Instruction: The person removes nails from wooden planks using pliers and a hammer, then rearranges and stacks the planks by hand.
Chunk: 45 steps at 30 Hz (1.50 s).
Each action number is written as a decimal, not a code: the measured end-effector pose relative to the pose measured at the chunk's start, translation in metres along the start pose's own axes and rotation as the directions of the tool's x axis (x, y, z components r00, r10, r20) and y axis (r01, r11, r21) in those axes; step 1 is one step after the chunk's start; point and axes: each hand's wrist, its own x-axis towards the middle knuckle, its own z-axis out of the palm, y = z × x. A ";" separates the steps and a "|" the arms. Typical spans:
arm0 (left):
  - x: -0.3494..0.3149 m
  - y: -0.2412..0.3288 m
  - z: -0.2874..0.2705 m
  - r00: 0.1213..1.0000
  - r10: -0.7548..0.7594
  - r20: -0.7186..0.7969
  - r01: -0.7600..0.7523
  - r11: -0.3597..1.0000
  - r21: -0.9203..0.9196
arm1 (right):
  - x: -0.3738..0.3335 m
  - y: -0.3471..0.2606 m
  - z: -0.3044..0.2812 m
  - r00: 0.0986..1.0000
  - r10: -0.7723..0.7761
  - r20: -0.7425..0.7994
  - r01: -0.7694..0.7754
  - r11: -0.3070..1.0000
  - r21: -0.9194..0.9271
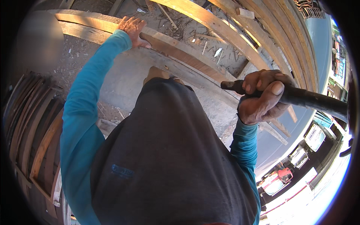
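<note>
My left hand (132, 30) lies on top of a long wooden beam (183, 56), with fingers spread toward its far edge and the thumb stretched out along the near side. On the right, raised well above the beam, my right hand (265, 93) is wrapped round the black handle of a hammer (315, 102). The handle's butt points left over the beam. At the right rim the hammer's head is dark and mostly cut off. A second length of wood (84, 33) runs along the near side of the beam at the left.
Curved wooden pieces (273, 41) stretch across the far right. More curved wood (39, 131) is stacked at the left. Wood scraps and chips (219, 52) litter the ground beyond the beam. Parked vehicles (277, 182) show at the lower right, beside a grey-blue surface (277, 152).
</note>
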 end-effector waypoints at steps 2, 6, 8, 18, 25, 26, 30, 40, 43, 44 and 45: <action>0.001 0.005 -0.014 0.999 0.021 0.024 -0.021 1.000 0.003 | -0.033 0.023 -0.003 0.977 0.201 0.071 -0.197 0.979 -0.057; 0.001 0.003 -0.015 0.999 0.037 0.038 -0.038 0.999 0.013 | -0.073 0.054 -0.039 0.634 0.692 0.345 -0.076 0.500 -0.863; 0.005 0.005 -0.015 0.998 0.030 0.046 -0.031 0.999 0.014 | -0.054 0.050 -0.040 0.636 0.728 0.256 -0.201 0.476 -0.856; -0.002 0.000 -0.003 0.999 -0.002 0.041 0.003 1.000 -0.009 | 0.040 -0.032 0.015 0.995 -0.096 -0.025 0.095 0.994 -0.049; 0.009 -0.007 0.017 0.999 0.051 -0.009 -0.050 0.996 0.079 | -0.120 0.071 -0.061 0.562 0.805 0.191 -0.329 0.430 -0.841; 0.013 -0.005 0.008 0.999 0.038 0.009 -0.039 0.997 0.062 | -0.112 0.068 -0.059 0.497 0.864 0.079 -0.541 0.380 -0.751; -0.002 0.003 -0.001 0.997 0.048 0.059 -0.051 0.998 0.044 | -0.071 0.021 -0.043 0.581 0.814 0.013 -0.633 0.462 -0.622; 0.008 -0.004 -0.009 0.980 0.196 -0.038 -0.197 0.979 -0.049 | -0.128 0.067 -0.062 0.741 0.614 0.271 -0.139 0.536 -0.833; 0.007 -0.007 -0.001 0.966 0.224 -0.130 -0.227 0.974 -0.012 | -0.128 0.065 -0.053 0.580 0.762 0.287 -0.124 0.431 -0.894; 0.011 -0.011 -0.003 0.970 0.197 -0.143 -0.202 0.979 -0.017 | -0.116 0.061 -0.044 0.583 0.777 0.237 -0.238 0.442 -0.865; 0.011 -0.008 -0.004 0.977 0.202 -0.073 -0.204 0.979 -0.021 | -0.099 0.047 -0.035 0.621 0.761 0.188 -0.305 0.455 -0.836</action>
